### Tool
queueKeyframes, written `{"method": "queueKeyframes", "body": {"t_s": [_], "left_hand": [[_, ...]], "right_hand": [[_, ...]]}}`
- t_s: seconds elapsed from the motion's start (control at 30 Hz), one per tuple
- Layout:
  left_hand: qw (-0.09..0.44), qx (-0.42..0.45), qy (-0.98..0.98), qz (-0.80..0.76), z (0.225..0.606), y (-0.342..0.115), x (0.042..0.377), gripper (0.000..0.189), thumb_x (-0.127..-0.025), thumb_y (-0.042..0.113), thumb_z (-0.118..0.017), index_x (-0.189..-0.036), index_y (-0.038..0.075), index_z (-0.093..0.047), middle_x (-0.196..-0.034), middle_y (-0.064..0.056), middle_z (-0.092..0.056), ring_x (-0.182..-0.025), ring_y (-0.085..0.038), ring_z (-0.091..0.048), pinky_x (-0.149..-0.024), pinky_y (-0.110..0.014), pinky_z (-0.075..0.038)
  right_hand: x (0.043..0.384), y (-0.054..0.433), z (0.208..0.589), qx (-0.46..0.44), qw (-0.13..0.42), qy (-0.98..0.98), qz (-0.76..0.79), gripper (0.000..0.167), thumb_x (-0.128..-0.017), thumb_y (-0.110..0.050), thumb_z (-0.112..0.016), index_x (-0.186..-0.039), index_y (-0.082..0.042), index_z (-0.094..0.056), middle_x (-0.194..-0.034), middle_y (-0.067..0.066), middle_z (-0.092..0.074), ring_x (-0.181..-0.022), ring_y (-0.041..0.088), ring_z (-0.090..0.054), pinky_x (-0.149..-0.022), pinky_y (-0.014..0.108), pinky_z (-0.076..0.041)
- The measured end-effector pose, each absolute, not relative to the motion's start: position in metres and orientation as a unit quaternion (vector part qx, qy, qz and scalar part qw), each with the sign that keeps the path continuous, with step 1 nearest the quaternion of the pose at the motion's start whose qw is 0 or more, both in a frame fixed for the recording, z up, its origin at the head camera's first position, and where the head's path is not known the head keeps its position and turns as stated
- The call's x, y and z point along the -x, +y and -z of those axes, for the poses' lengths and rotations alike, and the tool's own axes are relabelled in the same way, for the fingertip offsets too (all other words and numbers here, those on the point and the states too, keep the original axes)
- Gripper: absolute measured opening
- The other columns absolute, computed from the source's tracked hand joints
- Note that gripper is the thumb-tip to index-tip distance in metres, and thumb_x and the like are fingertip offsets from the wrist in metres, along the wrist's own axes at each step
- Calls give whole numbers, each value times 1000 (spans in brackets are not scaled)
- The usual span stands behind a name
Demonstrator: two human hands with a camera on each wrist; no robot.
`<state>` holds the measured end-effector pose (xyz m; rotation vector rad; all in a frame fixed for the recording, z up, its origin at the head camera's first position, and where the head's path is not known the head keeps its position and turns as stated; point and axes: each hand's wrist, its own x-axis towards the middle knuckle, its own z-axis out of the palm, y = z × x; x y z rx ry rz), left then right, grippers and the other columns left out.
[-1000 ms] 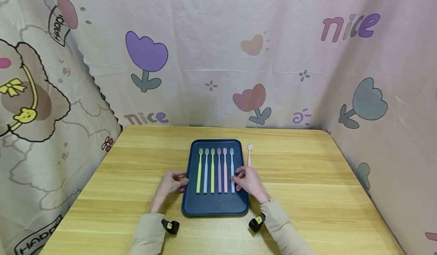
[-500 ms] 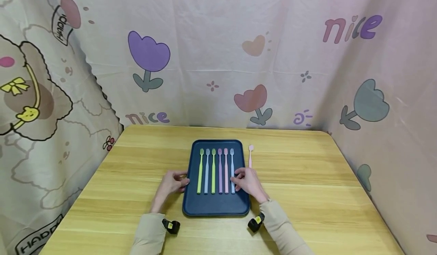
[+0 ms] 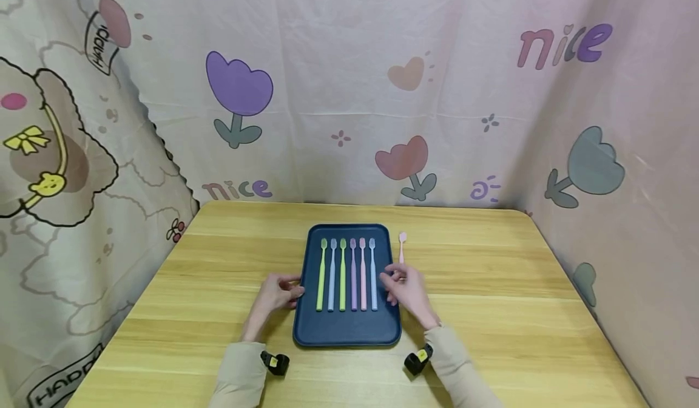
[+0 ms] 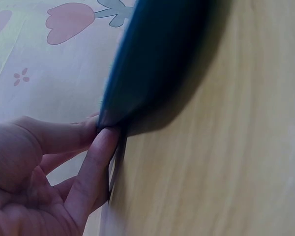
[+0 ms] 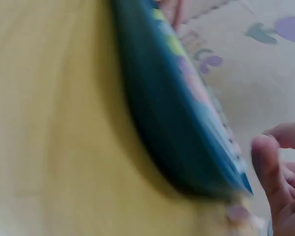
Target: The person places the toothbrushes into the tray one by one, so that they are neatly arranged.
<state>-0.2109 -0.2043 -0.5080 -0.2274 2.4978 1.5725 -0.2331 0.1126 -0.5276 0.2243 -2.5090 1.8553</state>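
Note:
A dark blue tray [image 3: 349, 329] lies on the table, bearing a row of several toothbrushes: a yellow-green one [image 3: 320, 280] at the left end, a blue one [image 3: 374, 280] at the right end. My left hand [image 3: 275, 291] pinches the tray's left rim between thumb and fingers, which the left wrist view shows close up. Over the right rim hovers my right hand [image 3: 408, 289], fingers loosely bent, nothing between them; in the right wrist view its thumb [image 5: 266, 162] stands apart from the tray. Just beyond it a pink toothbrush [image 3: 402, 247] lies on the table, its handle partly hidden by the hand.
The wooden table [image 3: 491, 311] extends to both sides of the tray. A printed curtain [image 3: 327, 92] hangs behind and along the sides. Each wrist carries a small black camera, the left one [image 3: 277, 363] and the right one [image 3: 417, 360].
My right hand has come away from the rightmost blue toothbrush and shifted right, toward the pink toothbrush. My left hand stays on the tray's rim.

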Motion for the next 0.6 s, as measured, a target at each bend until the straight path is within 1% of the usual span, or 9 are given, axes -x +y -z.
{"method": "queueKeyframes", "body": {"t_s": [0.1,0.17,0.23,0.37,0.47,0.6], "left_hand": [[90,78,838,-532,509,-205,211,39,-90,-2,-70,-128,-11,-63,-87,-18,-72,-60,-10,-64,-57,-25,-61],[89,80,836,-535,509,-205,212,39,-90,-3,-70,-128,-11,-63,-87,-18,-71,-61,-10,-64,-57,-25,-61],[89,83,834,-538,509,-205,212,39,-90,-3,-70,-128,-10,-64,-87,-18,-71,-61,-10,-64,-57,-24,-61],[93,83,834,-538,509,-204,213,39,-90,-3,-70,-128,-11,-63,-88,-19,-71,-62,-10,-64,-57,-25,-61],[93,84,835,-536,508,-204,212,39,-90,-2,-70,-128,-10,-64,-88,-19,-71,-62,-10,-64,-57,-25,-61],[92,80,839,-531,508,-203,212,39,-90,-2,-70,-128,-10,-64,-87,-18,-71,-61,-11,-64,-58,-26,-61]], "right_hand": [[238,133,527,-26,47,-787,-615,28,-91,-6,-72,-113,11,-66,-73,23,-66,-41,7,-54,-35,22,-45],[242,146,529,1,56,-786,-615,29,-90,-6,-73,-114,9,-66,-75,22,-66,-42,7,-53,-36,19,-42],[245,157,532,14,51,-792,-608,32,-90,-8,-74,-115,9,-65,-75,22,-66,-42,7,-52,-37,18,-41],[249,167,537,14,23,-799,-600,35,-90,-11,-75,-115,10,-64,-72,19,-67,-41,8,-54,-37,22,-46],[251,168,540,15,18,-805,-593,35,-89,-15,-77,-113,8,-65,-69,13,-67,-40,8,-54,-38,24,-49],[251,166,541,25,14,-816,-578,37,-87,-19,-80,-112,5,-66,-66,7,-64,-41,9,-53,-39,23,-48]]}}
